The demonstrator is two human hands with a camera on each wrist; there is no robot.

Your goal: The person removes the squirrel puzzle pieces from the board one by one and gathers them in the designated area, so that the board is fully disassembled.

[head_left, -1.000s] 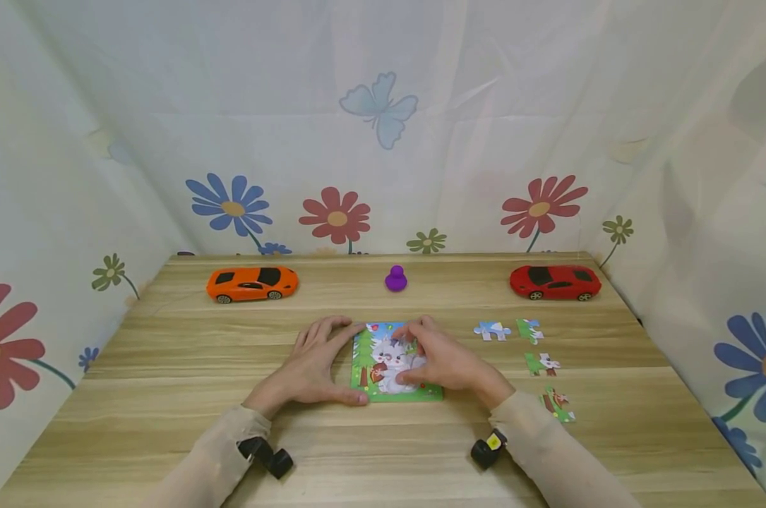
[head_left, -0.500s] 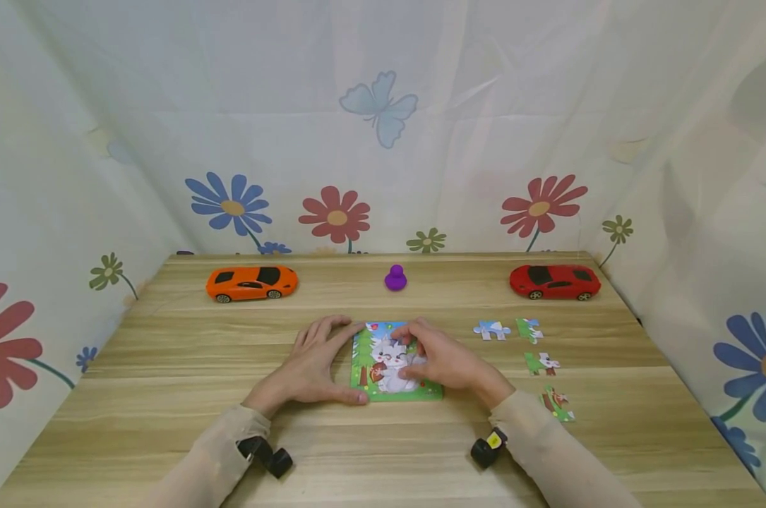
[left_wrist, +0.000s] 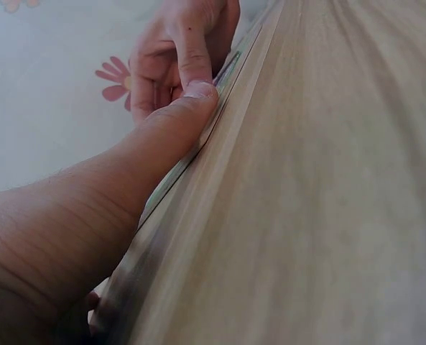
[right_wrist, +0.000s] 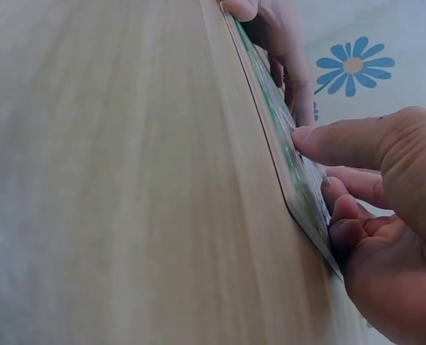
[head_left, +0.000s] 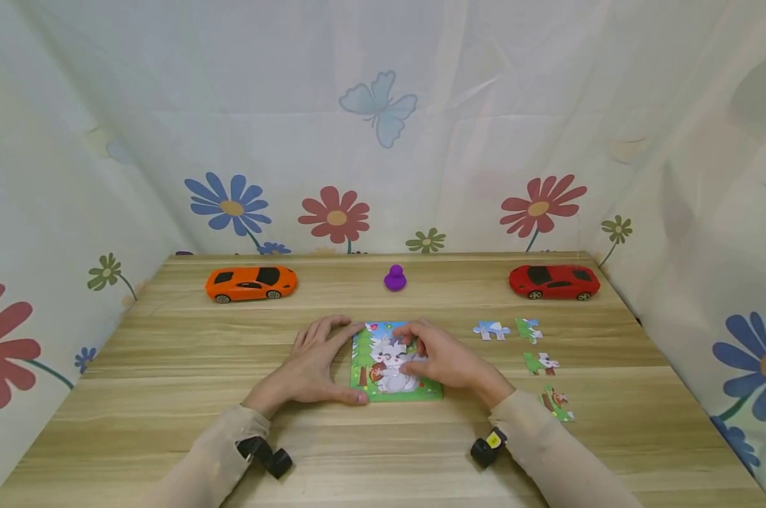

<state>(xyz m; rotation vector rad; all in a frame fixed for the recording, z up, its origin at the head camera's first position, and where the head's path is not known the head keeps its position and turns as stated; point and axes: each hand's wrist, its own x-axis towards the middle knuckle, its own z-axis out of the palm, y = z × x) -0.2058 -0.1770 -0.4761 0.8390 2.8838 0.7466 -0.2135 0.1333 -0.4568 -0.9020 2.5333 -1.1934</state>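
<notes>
A jigsaw puzzle (head_left: 363,356) with a white cartoon animal and green trees lies flat on the table in the head view. My left hand (head_left: 315,363) rests along its left side, thumb at the near corner and forefinger at the far corner. Over the puzzle's right part, my right hand (head_left: 446,360) has curled fingers and pinches a puzzle piece (right_wrist: 312,169) between thumb and forefinger, close to the surface. That hand covers part of the picture. In the left wrist view, the left thumb (left_wrist: 177,118) lies against the puzzle's near edge.
Loose puzzle pieces lie to the right: a blue one (head_left: 491,330), a green one (head_left: 528,330), a green-and-white one (head_left: 541,363) and a brown-and-green one (head_left: 557,404). Farther back stand an orange toy car (head_left: 252,283), a purple knobbed object (head_left: 395,278) and a red toy car (head_left: 554,282).
The white animal's face area under my right fingers has shifted slightly, and its outline looks more broken. My right fingertips have moved a little; the left hand has stayed in place.
</notes>
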